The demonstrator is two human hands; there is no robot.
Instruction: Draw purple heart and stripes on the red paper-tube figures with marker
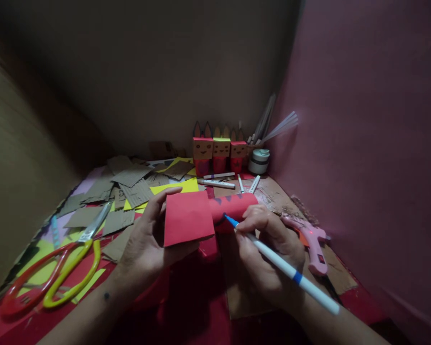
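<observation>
At five o'clock, a white marker point(289, 271) is gripped by the right hand point(275, 249). At its tip, a red paper figure point(188, 218) is held by the left hand point(146, 244).

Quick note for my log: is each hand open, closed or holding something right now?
Left hand: closed, holding the red paper box.
Right hand: closed, holding the marker.

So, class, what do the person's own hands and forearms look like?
The left hand and right hand wear no gloves; the left forearm and right forearm show no sleeves. A small dark spot, its cause unclear, marks the left forearm.
</observation>
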